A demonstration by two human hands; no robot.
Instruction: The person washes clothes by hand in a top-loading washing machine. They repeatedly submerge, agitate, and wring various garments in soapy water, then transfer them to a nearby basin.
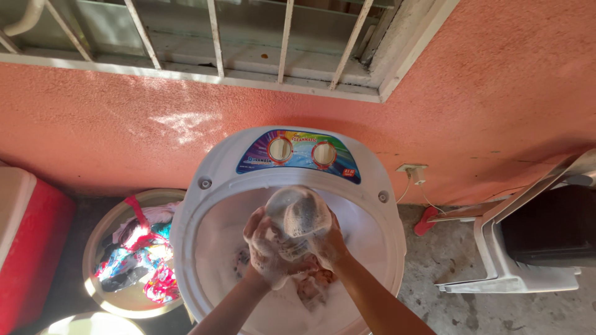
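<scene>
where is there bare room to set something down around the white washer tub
Bare concrete floor lies between the round white plastic washer tub and the white plastic chair. Crowded: the tub holds suds and both hands, and the round basin of colourful clothes fills the other side.

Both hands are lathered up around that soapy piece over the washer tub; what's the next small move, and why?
Probably lower the soapy piece back into the suds in the washer tub and keep rubbing. The left hand and right hand are both coated in foam and clasp it above the water, so it looks mid-scrub, not rinsed.
</scene>
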